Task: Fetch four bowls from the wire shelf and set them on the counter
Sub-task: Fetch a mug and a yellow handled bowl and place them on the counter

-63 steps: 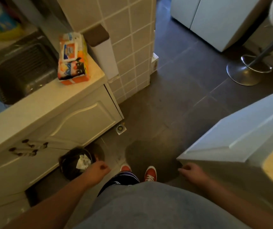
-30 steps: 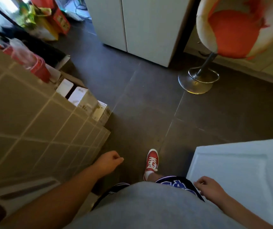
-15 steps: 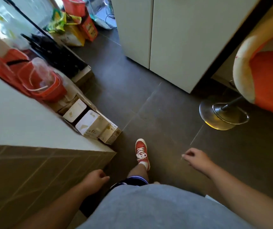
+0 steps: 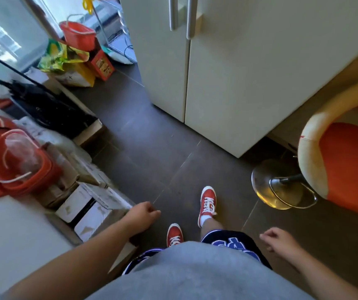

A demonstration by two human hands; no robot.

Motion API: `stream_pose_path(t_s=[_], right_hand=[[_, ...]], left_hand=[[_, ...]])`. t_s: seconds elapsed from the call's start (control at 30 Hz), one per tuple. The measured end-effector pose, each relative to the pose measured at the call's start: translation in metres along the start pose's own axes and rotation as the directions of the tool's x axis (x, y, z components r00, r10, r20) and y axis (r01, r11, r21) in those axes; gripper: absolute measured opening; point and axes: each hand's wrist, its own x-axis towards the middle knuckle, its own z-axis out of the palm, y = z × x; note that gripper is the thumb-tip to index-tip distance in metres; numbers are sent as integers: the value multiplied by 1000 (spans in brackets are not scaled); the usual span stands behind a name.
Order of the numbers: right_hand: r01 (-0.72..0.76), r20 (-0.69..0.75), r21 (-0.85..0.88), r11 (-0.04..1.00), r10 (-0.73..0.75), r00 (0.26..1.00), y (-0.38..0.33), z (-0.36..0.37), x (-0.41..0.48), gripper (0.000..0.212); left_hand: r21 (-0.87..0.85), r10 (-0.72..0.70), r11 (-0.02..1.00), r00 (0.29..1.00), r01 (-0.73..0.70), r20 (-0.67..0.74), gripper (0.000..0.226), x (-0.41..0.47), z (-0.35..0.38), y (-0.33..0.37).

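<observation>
Dark floor tiles [image 4: 152,148] fill the view, with a person standing on them, both hands empty.

No view of the bowls is given, so where they are cannot be told. The left hand [image 4: 143,213] hangs with its fingers loosely curled around nothing, above the edge of some white cartons [image 4: 91,211]. The right hand [image 4: 275,239] hangs the same way, loose and holding nothing, beside dark shorts [image 4: 232,243] with blue lettering. Between the hands are two red shoes, the right shoe [image 4: 207,202] ahead of the left shoe [image 4: 174,233]. A white ledge [image 4: 11,234] lies at the left, and a red bucket [image 4: 17,165] sits beyond it near the cartons. Ahead stands a pale two-door cabinet [image 4: 238,72] with metal handles. At the right is a stool with an orange seat [image 4: 347,165] on a chrome base [image 4: 282,187].
</observation>
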Motion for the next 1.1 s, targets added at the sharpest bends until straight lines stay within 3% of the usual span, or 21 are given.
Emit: stream_pose_path(t_s=[0.17,0.33,0.53,0.8,0.97,1.1], right_hand=[[-35,19,-56,998,36,999,-35,-50,69,15],[36,42,-158,987,-30,999,-125,-95,133,18],[287,156,-341,895,-247,956,-306,-102,189,17],[567,346,-408,716,-453,821,-537,-23,209,16],[581,337,-379,720,-477,812,-632,15,200,15],[544,307,-383,747,-453,837,-671,19,198,15]], left_hand=[[13,41,999,997,-40,-60,23,56,-45,68],[-119,-81,990,993,71,-80,23,73,-84,87],[-348,-291,906,951,239,-104,21,66,-117,54],[-601,-503,699,864,386,-31,10,76,-148,-32],[-620,-534,652,844,438,34,18,112,-218,-81],[-561,-492,720,871,408,1,15,151,-297,-91]])
